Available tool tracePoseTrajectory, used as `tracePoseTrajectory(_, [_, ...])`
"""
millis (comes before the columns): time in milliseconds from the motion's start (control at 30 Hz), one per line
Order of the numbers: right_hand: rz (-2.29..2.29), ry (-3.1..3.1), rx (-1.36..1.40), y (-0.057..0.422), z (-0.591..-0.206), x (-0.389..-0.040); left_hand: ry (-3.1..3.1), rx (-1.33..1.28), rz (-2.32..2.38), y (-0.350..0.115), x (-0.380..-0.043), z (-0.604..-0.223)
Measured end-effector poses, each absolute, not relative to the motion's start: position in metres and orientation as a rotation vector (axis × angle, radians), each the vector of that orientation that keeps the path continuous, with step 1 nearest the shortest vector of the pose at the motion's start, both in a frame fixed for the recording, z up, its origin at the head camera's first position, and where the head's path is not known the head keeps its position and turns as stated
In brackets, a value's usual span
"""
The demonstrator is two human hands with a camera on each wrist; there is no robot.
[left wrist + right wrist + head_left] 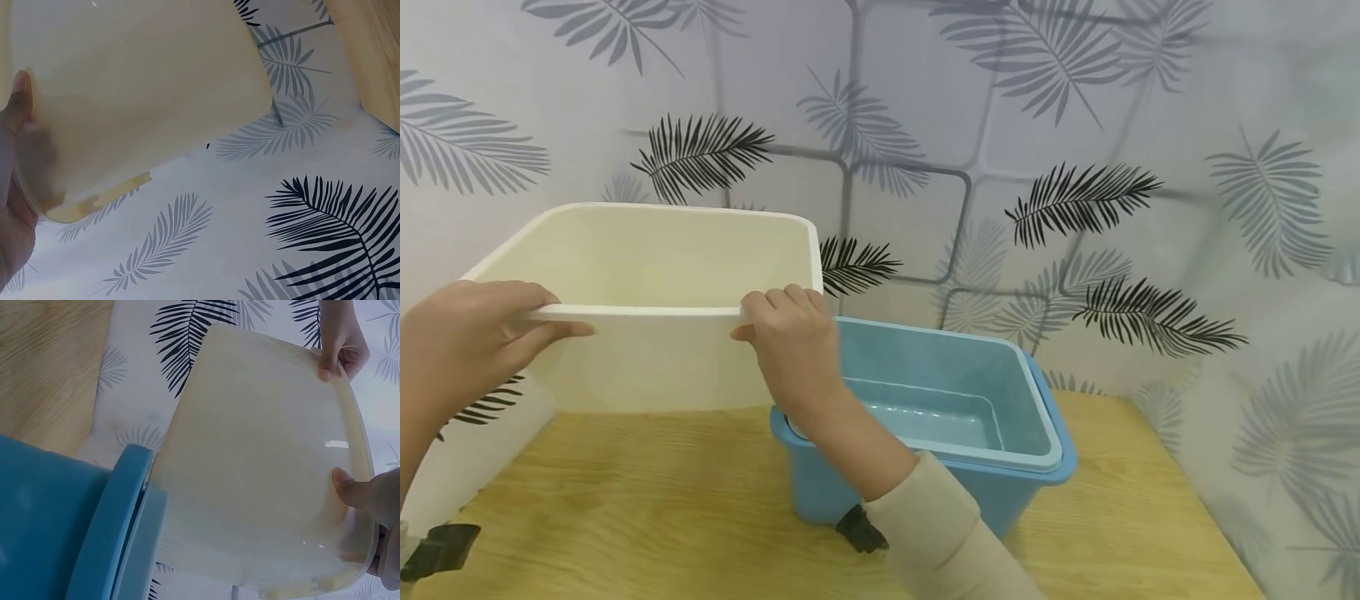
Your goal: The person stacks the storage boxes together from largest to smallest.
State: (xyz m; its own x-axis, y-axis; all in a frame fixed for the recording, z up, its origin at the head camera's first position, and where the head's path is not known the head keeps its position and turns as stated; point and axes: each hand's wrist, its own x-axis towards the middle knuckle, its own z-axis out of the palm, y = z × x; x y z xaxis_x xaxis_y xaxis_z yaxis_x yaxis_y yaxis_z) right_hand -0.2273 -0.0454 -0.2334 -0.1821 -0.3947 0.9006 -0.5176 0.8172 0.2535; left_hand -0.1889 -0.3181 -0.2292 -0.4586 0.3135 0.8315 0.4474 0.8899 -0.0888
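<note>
A cream plastic bin [647, 358] is held in the air above the left part of the table, its opening tilted toward me. My left hand [475, 337] pinches the near rim at its left end, thumb below on the outer wall. At the right end of that rim, my right hand [793, 342] grips with fingers curled over the edge. Both thumbs press the outer wall in the right wrist view, where the bin [256, 450] shows its smooth side. Right of it on the table stands a blue bin [827, 479] with a lighter blue bin [1030, 408] nested inside.
The wood-grain table [647, 500] extends under everything. Behind and along the sides rises a whitish covering [910, 83] with grey and black leaf prints. My right forearm crosses in front of the blue bins. Dark wrist mounts [861, 529] show near both sleeves.
</note>
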Motion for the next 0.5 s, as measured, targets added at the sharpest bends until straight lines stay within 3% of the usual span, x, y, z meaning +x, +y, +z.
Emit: tracePoseTrajectory(500, [0.164, -1.834, 0.698, -0.027, -0.224, -0.224, -1.987, -0.588, -0.160, -0.293, -0.188, -0.219])
